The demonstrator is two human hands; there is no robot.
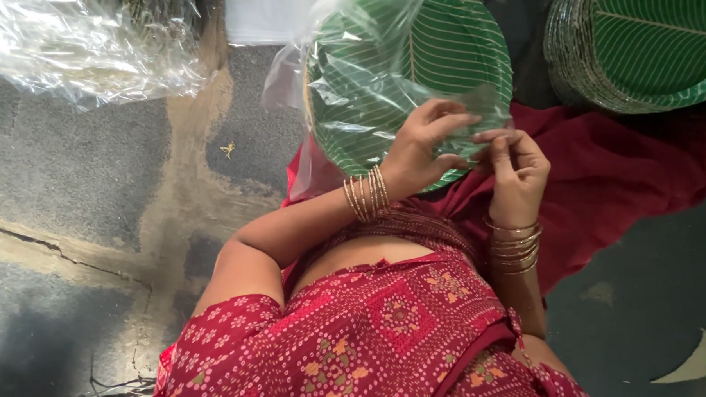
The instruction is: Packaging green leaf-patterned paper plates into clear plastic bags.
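Item one: a stack of round green leaf-print paper plates [441,47], top centre of the frame, tilted with its face toward me; the printed midrib runs roughly top to bottom, and being round the stack has no other long axis. It sits inside a clear thin plastic bag [341,74], whose loose mouth lies at the stack's lower right edge.

Item two: my left hand [420,148], fingers curled partway over the lower rim, steadying stack and film together.

Item three: my right hand [518,169], thumb and forefinger pinched shut on a bit of the film at the rim. To do this well, I judge, keep the pinch small and the left hand firm, so the thin plastic gathers without tearing.

Item four: gold bangles [367,195] on both wrists; red patterned garment [389,330] at bottom centre; plain red cloth [618,181] beneath, right.

Item five: a second stack of green plates [645,39], unwrapped, upper right.

Item six: crumpled clear plastic sheeting [74,44], upper left, on the grey cracked concrete floor [71,177].
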